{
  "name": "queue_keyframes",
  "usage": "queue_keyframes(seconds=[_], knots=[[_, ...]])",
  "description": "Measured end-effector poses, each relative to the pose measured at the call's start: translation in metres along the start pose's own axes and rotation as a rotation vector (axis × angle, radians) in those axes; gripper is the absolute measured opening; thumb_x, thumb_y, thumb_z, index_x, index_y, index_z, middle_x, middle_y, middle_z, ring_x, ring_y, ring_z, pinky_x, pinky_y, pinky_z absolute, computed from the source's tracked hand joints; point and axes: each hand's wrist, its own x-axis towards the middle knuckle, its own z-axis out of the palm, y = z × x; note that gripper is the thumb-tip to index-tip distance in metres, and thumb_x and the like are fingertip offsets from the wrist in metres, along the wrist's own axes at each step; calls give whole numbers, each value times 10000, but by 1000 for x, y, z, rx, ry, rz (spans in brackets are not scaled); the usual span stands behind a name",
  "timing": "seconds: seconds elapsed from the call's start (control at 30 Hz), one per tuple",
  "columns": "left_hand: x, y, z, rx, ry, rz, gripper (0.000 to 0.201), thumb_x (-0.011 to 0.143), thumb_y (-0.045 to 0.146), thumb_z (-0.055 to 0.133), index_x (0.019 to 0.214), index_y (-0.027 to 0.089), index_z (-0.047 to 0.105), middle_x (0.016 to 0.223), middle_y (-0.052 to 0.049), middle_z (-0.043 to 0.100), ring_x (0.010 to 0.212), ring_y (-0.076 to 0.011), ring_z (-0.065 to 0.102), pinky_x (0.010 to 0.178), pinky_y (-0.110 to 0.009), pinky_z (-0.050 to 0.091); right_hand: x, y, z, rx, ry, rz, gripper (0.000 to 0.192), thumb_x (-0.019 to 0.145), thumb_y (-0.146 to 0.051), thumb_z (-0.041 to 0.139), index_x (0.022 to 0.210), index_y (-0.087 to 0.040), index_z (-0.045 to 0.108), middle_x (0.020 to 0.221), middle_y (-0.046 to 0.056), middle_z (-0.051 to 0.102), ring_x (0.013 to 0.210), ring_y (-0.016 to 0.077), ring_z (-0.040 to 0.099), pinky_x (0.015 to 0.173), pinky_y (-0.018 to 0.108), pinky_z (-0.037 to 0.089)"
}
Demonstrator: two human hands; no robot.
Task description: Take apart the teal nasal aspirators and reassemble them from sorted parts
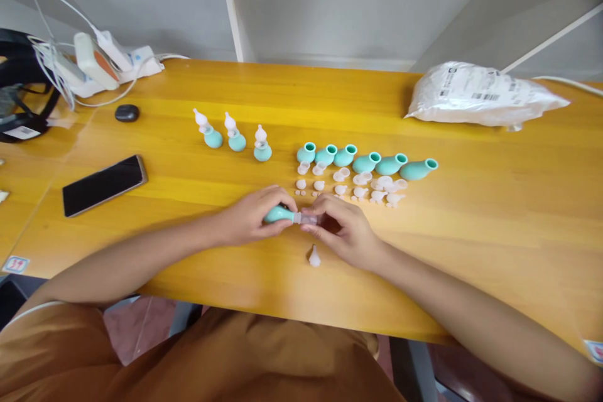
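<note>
My left hand (252, 213) grips a teal rubber bulb (279, 213) lying sideways. My right hand (342, 226) pinches a clear plastic piece (308, 218) at the bulb's mouth. A white silicone tip (314, 256) lies on the wooden table (471, 220) just in front of my hands. Behind my hands lies a row of several teal bulbs (367, 162) on their sides, with several small clear and white parts (358, 185) in front of them. Three assembled bulbs with white tips (234, 133) stand further left.
A black phone (103, 184) lies at the left. A small black case (127, 112) and a pile of white chargers and cables (94, 63) sit at the back left. A white plastic bag (480, 94) rests at the back right.
</note>
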Motion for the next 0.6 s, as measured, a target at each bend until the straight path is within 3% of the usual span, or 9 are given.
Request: queue_keyframes(seconds=[0.1,0.27,0.43,0.6], knots=[[-3,5,8,23,-22,21,164,1124,315,577,1240,206,618,1212,-117,729,1129,-253,685,1026,-411,555,-3,-2,-2,-1,-64,-2,117,1086,-256,753,1062,-237,639,848,-7,609,680,151,571,610,282,454],[-6,5,12,15,-55,-28,218,1121,383,632,1257,215,599,1248,-123,718,1161,-273,684,1048,-437,563,-5,-3,-3,-9,-118,1,92,1115,-282,709,1075,-233,642,849,1,604,663,144,568,566,268,439],[-8,10,14,-44,-37,-120,254,1128,429,632,1274,224,592,1248,-103,718,1153,-258,699,1047,-420,568,-5,-2,-1,27,-83,-30,94,1111,-300,736,1128,-230,676,873,10,641,671,143,597,569,264,455],[-9,12,16,-54,-29,-112,253,1130,426,625,1271,219,588,1249,-104,716,1172,-260,693,1056,-426,569,-6,-1,1,-4,-74,-58,80,1111,-286,737,1119,-229,681,867,14,645,666,147,591,571,270,464]])
